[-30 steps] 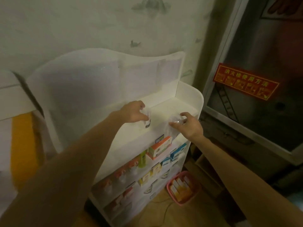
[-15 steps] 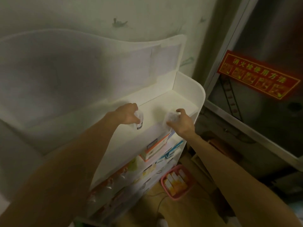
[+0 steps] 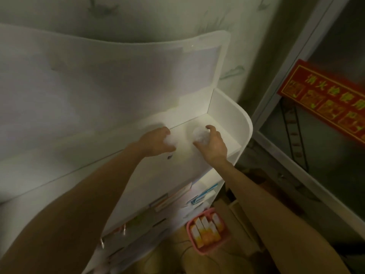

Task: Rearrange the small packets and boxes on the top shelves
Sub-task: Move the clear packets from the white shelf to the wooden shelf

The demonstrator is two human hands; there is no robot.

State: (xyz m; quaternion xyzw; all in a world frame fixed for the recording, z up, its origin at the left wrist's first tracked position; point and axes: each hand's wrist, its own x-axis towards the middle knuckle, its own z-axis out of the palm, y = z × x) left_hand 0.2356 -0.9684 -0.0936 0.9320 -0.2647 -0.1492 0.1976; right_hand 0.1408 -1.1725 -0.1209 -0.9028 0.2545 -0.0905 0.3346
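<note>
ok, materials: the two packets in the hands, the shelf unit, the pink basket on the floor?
Packets: the left hand grips one packet, the right hand another; both look like clear crinkled plastic film, glinting. Shelf unit: smooth matte white board, maybe plastic or painted wood; rounded edge. Pink basket: likely moulded plastic, uniform colour.

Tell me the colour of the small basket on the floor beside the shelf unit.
Pink basket, seen best in the head view.

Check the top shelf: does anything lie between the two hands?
Nothing does. In the head view, only bare white top shelf shows between the left hand and right hand, each gripping a clear packet.
</note>
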